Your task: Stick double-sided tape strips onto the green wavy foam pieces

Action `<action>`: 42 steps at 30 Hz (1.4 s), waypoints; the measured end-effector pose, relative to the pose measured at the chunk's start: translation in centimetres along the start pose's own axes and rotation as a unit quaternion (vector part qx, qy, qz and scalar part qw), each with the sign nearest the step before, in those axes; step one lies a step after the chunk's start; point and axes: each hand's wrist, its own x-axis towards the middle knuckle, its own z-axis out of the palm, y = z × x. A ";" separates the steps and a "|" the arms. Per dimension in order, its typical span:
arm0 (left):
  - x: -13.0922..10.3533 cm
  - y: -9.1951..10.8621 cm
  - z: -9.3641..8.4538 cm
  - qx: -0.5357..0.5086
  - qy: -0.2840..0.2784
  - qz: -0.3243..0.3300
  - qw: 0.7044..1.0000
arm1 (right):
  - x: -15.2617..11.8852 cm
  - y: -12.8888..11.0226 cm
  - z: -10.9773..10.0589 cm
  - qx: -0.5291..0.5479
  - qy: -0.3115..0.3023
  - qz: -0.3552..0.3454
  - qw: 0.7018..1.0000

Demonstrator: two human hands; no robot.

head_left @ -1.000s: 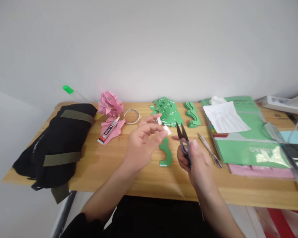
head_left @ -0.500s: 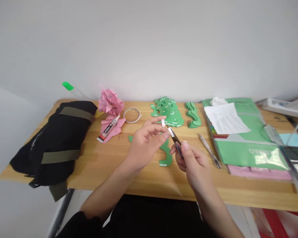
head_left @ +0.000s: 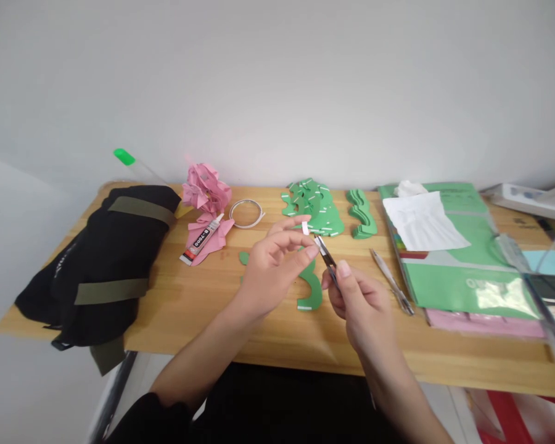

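Between thumb and finger, my left hand (head_left: 277, 262) pinches a small white strip (head_left: 304, 228), part of which shows by the fingertips. My right hand (head_left: 358, 293) grips a dark pair of tweezers or small scissors (head_left: 329, 262), whose tips meet the strip at my left fingertips. Under the hands a curved green piece (head_left: 311, 293) with a white strip on its end lies on the wooden table (head_left: 176, 327). Behind them is a pile of green pieces (head_left: 321, 213) with white strips. A stack of wavy green pieces (head_left: 361, 214) sits right of the pile.
A tape roll (head_left: 246, 214), a glue tube (head_left: 201, 240) and pink crumpled paper (head_left: 206, 188) lie left of the hands. Further left is a black bag (head_left: 115, 246). To the right are a pen (head_left: 392, 282), a green folder (head_left: 457, 277), white tissue (head_left: 428, 222) and a phone (head_left: 548, 290).
The dark tool's two tips look closer together at the white strip. Both hands stay nearly in place, and the view has shifted slightly.
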 end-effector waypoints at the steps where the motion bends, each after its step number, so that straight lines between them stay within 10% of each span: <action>1: 0.0 0.0 0.0 -0.005 0.000 0.000 1.000 | 0.0 0.0 0.0 -0.003 0.001 -0.002 1.000; 19: -2.0 0.0 -2.9 -0.046 -0.073 -0.068 0.994 | -1.1 -0.5 -1.3 -0.159 0.004 -0.101 0.982; 27: -2.3 -0.8 -4.0 0.215 -0.013 0.074 0.974 | -1.6 -0.3 -4.1 -0.392 -0.034 -0.277 0.876; 42: -2.6 -0.3 -2.6 0.172 -0.109 -0.035 0.978 | -1.7 -0.2 -5.0 -0.515 0.014 -0.427 0.743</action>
